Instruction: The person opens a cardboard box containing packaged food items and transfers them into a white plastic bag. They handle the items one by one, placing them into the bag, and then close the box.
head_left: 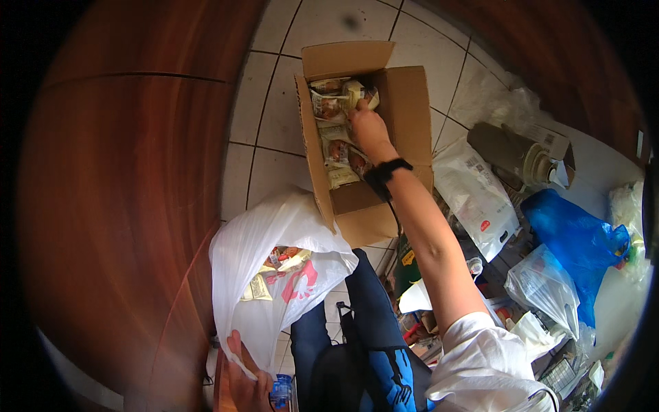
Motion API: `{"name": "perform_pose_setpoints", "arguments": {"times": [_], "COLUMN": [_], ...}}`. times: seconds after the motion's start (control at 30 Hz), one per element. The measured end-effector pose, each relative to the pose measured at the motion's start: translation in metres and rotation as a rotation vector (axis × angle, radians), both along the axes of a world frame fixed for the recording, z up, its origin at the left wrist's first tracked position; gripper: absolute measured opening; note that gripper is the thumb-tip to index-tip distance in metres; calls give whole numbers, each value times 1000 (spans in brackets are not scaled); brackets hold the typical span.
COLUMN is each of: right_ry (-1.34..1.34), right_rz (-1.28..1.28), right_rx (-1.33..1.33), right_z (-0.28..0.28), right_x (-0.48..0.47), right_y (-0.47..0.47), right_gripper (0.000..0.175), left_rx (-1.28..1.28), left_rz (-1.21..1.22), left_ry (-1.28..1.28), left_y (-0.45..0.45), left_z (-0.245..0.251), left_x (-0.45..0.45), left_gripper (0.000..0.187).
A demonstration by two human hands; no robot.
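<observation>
An open cardboard box (pixel 411 118) stands on the floor with its flaps folded out. Several small wrapped food packets (pixel 338 152), clear and pale yellow, lie along its left side. My right hand (pixel 369 129), with a black band at the wrist, reaches inside and has its fingertips on a packet (pixel 355 91) near the far end. Nearer to me, my left hand (pixel 249 376) grips the edge of a white plastic bag (pixel 242 247) with a pink print. Through the bag's mouth more wrapped packets (pixel 282 258) show.
Dark wooden panels (pixel 128 206) rise at the left. Clutter covers the right: a white printed bag (pixel 476 190), a blue plastic bag (pixel 566 232), a brown roll (pixel 504 152) and a clear bag (pixel 545 288). Beside my left hand is a blue plastic object (pixel 280 390).
</observation>
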State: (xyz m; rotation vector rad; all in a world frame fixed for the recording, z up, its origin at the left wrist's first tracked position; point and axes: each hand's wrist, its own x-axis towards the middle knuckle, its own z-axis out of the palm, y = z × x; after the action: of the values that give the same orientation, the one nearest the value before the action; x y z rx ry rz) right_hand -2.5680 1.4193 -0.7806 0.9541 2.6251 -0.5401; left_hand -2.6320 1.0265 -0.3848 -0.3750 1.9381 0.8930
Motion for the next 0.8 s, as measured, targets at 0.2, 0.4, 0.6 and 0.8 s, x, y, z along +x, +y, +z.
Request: {"name": "perform_pose_setpoints", "arguments": {"times": [0.2, 0.4, 0.6, 0.8], "right_ry": [550, 597, 595, 356], "right_rz": [-222, -407, -468, -343], "right_rx": [-268, -469, -1427, -2165], "right_z": [126, 211, 277, 227], "right_x": [69, 114, 130, 78], "right_y": [-23, -63, -113, -195], "right_gripper": [31, 32, 26, 31], "left_rx": [325, 420, 507, 448], "left_rz": [277, 275, 195, 165], "left_ry": [-103, -192, -194, -252], "left_y": [17, 11, 11, 8], "left_z": [12, 7, 13, 27], "left_x": [-4, -7, -7, 0], "left_gripper": [86, 89, 82, 82]}}
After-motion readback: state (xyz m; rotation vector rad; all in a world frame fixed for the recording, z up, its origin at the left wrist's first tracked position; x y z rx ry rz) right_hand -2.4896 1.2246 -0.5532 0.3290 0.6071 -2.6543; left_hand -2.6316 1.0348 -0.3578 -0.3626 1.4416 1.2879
